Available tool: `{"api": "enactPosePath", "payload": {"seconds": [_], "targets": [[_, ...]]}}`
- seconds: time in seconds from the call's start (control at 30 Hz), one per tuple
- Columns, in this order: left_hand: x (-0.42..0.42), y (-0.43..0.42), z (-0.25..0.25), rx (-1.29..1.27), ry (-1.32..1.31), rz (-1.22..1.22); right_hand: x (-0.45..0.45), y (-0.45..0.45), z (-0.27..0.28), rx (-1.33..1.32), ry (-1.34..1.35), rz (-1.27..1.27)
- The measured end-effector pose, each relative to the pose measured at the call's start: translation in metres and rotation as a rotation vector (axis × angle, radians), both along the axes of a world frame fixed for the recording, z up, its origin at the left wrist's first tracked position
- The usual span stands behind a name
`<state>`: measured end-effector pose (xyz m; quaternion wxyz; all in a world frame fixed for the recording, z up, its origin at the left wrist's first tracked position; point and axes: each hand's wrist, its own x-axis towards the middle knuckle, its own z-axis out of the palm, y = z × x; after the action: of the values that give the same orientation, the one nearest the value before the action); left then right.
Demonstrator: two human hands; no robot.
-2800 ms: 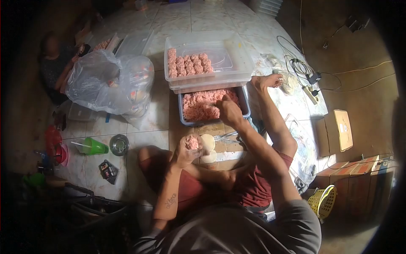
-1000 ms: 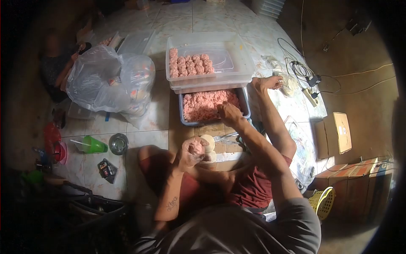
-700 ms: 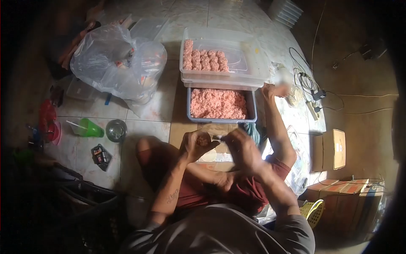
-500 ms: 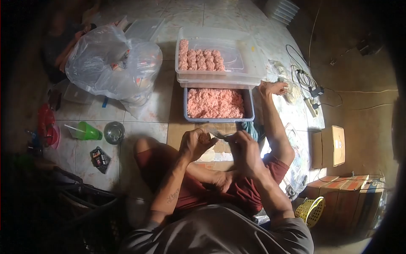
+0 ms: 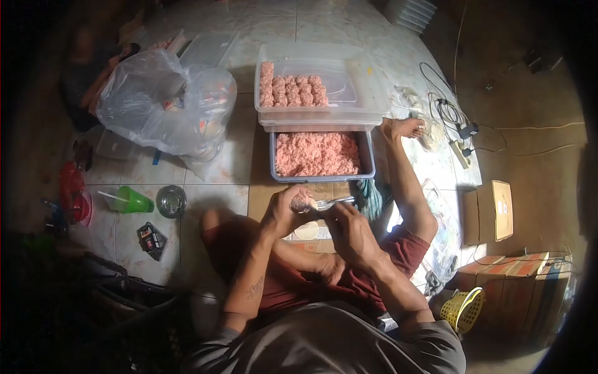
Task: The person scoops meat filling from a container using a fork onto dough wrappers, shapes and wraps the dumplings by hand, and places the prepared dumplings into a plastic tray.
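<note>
My left hand (image 5: 283, 212) is closed around a small lump of minced meat (image 5: 303, 202) with a pale edge, in front of the tub. My right hand (image 5: 354, 232) grips a shiny metal fork (image 5: 336, 202), its near end touching or almost touching that lump. Just beyond both hands stands a blue-grey tub (image 5: 273, 163) filled with loose pink minced meat (image 5: 317, 154). Behind it, on stacked clear plastic boxes (image 5: 367, 93), shaped meat pieces (image 5: 293, 91) sit in rows at the left side. A pale round item (image 5: 307, 232) lies on the cardboard (image 5: 265, 199) below my hands.
A big clear plastic bag (image 5: 140, 103) stands at the left, with another person's arm (image 5: 93, 93) behind it. Nearer are a green cup (image 5: 134, 199), a glass bowl (image 5: 170, 201) and a dark tray (image 5: 151, 240). Cables (image 5: 451, 115), cartons (image 5: 504, 287) and a yellow basket (image 5: 462, 310) are at the right.
The fork has swung to lie nearly level, reaching right above my right hand. My right hand has shifted slightly left and down. The meat lump stays in my left hand.
</note>
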<state>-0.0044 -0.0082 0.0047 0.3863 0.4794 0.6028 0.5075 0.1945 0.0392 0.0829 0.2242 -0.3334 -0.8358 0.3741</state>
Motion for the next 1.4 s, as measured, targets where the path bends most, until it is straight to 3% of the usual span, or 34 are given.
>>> {"api": "enactPosePath", "payload": {"seconds": [0.03,0.07,0.17,0.2,0.23,0.3,0.37,0.4,0.43,0.47,0.5,0.57,0.63,0.7,0.73,0.77,0.83,0.9,0.97,1.0,1.03,1.07,1.17,1.3,1.37,1.4], "targets": [[-0.002,0.001,0.002,0.311,0.135,-0.006,0.002,0.002,-0.006,0.04,-0.006,0.063],[-0.006,-0.002,0.004,0.307,0.018,-0.038,0.003,-0.001,0.014,0.043,0.072,0.044],[-0.012,-0.006,-0.001,-0.051,0.052,-0.126,0.004,-0.004,0.025,-0.041,0.09,-0.124],[-0.01,-0.005,-0.004,-0.154,0.064,-0.166,0.003,0.002,0.009,0.026,0.033,-0.031],[-0.006,-0.001,-0.006,-0.13,0.105,-0.16,0.001,0.006,-0.003,-0.005,-0.01,0.036],[-0.007,0.007,-0.006,-0.087,0.157,-0.152,0.001,0.029,-0.019,0.215,0.091,0.047],[-0.003,0.001,-0.016,0.131,-0.117,-0.066,0.003,0.06,-0.014,0.145,-0.068,-0.151],[-0.01,0.0,-0.015,0.023,-0.042,-0.091,0.001,0.083,-0.019,0.259,-0.072,-0.165],[-0.014,0.002,-0.044,0.006,-0.382,-0.195,0.0,0.105,-0.031,0.379,-0.075,-0.177],[-0.011,0.002,-0.022,0.017,-0.497,-0.184,0.002,0.12,-0.044,0.382,-0.077,-0.177],[-0.01,0.003,0.003,0.031,-0.612,-0.169,0.0,0.131,-0.048,0.439,-0.291,-0.114],[-0.017,0.009,-0.022,0.101,-0.545,-0.108,-0.012,0.139,-0.051,0.465,-0.147,0.025],[-0.015,0.011,-0.027,0.158,-0.502,0.018,-0.047,0.101,-0.017,0.115,-0.099,-0.015],[-0.015,0.014,0.013,0.224,-0.592,-0.059,-0.065,0.082,-0.014,0.057,-0.042,0.124],[-0.027,0.017,0.002,0.231,-0.427,-0.09,-0.078,0.079,-0.01,0.15,-0.03,0.183],[-0.029,0.018,0.006,0.237,-0.504,-0.093,-0.088,0.081,-0.006,0.242,-0.018,0.239],[-0.043,0.017,0.006,0.374,-0.504,0.018,-0.1,0.105,-0.005,0.385,0.062,0.315],[-0.063,0.019,-0.002,0.374,-0.531,0.311,-0.115,0.117,0.041,0.016,-0.086,0.132],[-0.092,0.02,-0.041,0.297,-0.493,0.557,-0.136,0.157,0.058,-0.004,-0.003,0.105],[-0.103,0.021,-0.058,0.3,-0.498,0.557,-0.152,0.187,0.057,-0.026,0.084,0.129],[-0.112,0.022,-0.074,0.205,-0.659,0.691,-0.173,0.221,0.051,0.036,0.222,0.122],[-0.118,0.023,-0.084,0.104,-0.817,0.822,-0.195,0.235,0.069,-0.113,0.188,0.058],[-0.132,0.033,-0.097,0.253,-0.922,0.76,-0.265,0.304,0.06,-0.07,0.084,0.007],[-0.139,0.045,-0.098,0.154,-0.947,0.832,-0.346,0.384,0.0,0.192,-0.114,-0.084],[-0.14,0.045,-0.093,0.15,-0.952,0.843,-0.372,0.389,-0.008,0.05,-0.426,-0.099],[-0.141,0.046,-0.092,0.143,-0.961,0.862,-0.374,0.366,0.009,-0.118,-0.426,-0.094]]}}
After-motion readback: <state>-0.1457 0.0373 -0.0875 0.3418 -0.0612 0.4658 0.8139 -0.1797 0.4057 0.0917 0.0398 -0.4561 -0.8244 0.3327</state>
